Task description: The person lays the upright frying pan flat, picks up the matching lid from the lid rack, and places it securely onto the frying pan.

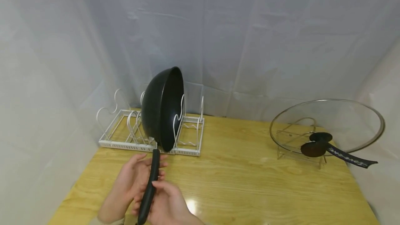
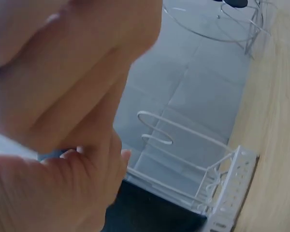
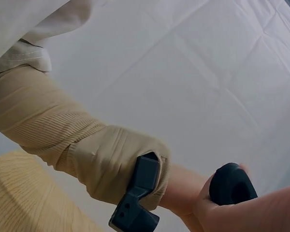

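Note:
A black wok [image 1: 152, 108] stands on its side in a white wire rack [image 1: 125, 144], with its hollow side to the right. Its long black handle [image 1: 149, 193] slopes toward the front edge of the table. My right hand [image 1: 170, 202] grips this handle, thumb on top and fingertips curled round its left side. Beside and behind the handle is my left hand [image 1: 132, 180], its fingers loosely extended and reaching past it. In the right wrist view the handle's end [image 3: 232, 186] shows at the hand. The left hand [image 2: 72, 96] covers much of the left wrist view.
At the right, a large glass lid [image 1: 379, 127] leans on a small wire stand [image 1: 322, 160]. A black handle with pale lettering [image 1: 351, 157] juts from the lid's middle. Wooden tabletop [image 1: 231, 176] lies between rack and stand. Pale sheeting [image 1: 225, 44] hangs behind and at both sides.

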Demonstrator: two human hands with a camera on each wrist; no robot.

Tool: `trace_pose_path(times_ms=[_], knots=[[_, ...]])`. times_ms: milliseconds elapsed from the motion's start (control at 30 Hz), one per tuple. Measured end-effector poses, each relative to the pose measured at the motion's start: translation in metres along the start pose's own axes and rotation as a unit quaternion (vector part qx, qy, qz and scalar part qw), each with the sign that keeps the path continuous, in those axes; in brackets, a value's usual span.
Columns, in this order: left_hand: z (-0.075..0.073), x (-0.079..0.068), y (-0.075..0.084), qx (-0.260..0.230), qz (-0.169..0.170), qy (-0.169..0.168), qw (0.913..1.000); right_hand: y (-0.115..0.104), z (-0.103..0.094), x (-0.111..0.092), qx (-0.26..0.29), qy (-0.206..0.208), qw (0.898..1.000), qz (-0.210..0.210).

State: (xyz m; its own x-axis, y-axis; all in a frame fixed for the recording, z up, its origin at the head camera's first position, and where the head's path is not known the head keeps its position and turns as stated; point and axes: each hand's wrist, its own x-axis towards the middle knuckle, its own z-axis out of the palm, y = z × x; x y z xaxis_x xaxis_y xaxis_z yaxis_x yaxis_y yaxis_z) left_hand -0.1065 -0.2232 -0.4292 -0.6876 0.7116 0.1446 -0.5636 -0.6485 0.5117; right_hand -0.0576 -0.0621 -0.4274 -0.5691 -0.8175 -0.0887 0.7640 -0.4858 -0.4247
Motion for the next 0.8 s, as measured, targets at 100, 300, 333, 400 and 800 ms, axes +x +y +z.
trace_pose_path(times_ms=[100, 300, 333, 400, 800], knots=[[0.004, 0.002, 0.002, -0.004, 0.001, 0.027, 0.9996, 0.002, 0.000, 0.002, -0.010, 0.001, 1.000, 0.015], [0.020, 0.007, 0.008, 0.048, -0.025, 0.134, 0.9895, 0.008, 0.001, 0.004, 0.001, 0.003, 0.998, 0.064], [0.023, 0.008, 0.009, 0.060, -0.030, 0.146, 0.9870, 0.009, 0.002, 0.004, 0.003, 0.005, 0.997, 0.072], [0.028, 0.009, 0.010, 0.079, -0.038, 0.164, 0.9825, 0.011, 0.004, 0.006, 0.000, 0.013, 0.997, 0.074], [0.058, 0.020, -0.003, 0.247, -0.058, 0.316, 0.9140, 0.029, 0.016, 0.009, -0.007, 0.125, 0.991, -0.055]])
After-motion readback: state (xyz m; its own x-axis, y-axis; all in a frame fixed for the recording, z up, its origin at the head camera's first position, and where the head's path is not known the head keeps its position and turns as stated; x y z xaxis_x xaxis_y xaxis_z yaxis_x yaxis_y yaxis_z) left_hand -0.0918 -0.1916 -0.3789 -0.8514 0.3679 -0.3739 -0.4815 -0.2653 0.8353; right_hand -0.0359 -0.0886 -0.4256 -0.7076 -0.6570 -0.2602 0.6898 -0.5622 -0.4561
